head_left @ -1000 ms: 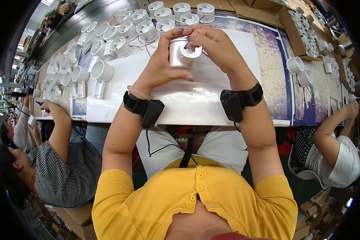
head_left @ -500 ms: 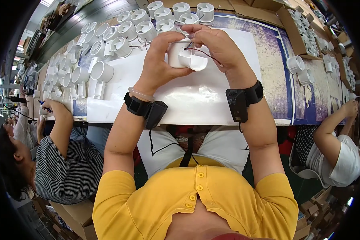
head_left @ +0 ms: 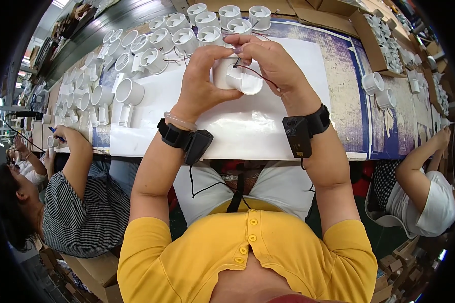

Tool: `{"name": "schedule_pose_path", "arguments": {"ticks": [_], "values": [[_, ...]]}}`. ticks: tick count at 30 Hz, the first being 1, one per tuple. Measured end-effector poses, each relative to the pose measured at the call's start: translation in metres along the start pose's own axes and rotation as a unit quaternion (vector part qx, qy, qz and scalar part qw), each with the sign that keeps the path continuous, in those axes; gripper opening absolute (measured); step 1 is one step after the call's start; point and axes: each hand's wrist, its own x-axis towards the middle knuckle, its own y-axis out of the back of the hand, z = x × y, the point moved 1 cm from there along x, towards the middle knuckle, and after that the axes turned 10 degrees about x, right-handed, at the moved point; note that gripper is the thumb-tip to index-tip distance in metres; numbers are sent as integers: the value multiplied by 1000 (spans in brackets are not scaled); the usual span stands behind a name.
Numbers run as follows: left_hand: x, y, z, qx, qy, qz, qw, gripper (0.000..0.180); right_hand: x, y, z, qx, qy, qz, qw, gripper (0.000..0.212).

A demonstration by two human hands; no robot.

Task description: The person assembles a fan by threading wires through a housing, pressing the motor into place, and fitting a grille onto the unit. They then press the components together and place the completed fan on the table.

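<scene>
Between my hands is a white plastic fan housing [head_left: 222, 74], a round drum with a curved spout facing me. My left hand [head_left: 199, 76] wraps its left side, thumb below and fingers above. My right hand [head_left: 274, 59] is closed in a pinch over the top edge, its fingertips meeting those of the left. What that pinch holds is too small to make out. From a hole in the housing, a thin dark-and-red wire [head_left: 258, 73] runs under my right hand to a small pale connector [head_left: 278, 89].
Beyond my hands stand several white fan housings [head_left: 210, 34] with blades inside. More white round parts [head_left: 129, 92] lie leftward on the white sheet [head_left: 227, 126]. A cardboard box [head_left: 371, 45] of white parts is at far right. Co-workers [head_left: 86, 212] sit at both sides.
The housing has tipped slightly, its spout a little lower. My right fingers have shifted slightly left over its top edge, closer to the left fingertips.
</scene>
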Motion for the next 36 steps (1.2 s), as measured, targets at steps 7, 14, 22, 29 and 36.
{"name": "schedule_pose_path", "arguments": {"ticks": [7,14,22,29,36], "values": [[0,0,0,14,17,22,1000,69,-4,9,-18,-349,133,20,927,18],[3,-1,1,29,-8,16,999,69,-8,8,-22,-503,161,-14,849,18],[0,-6,0,23,0,-20,1000,69,3,19,-4,-265,68,-44,961,18],[-1,-10,-1,-104,57,-47,992,64,5,12,-2,-92,-5,-7,996,23],[-2,-12,8,-206,73,-87,972,68,11,18,-2,3,84,-11,996,30]]}}
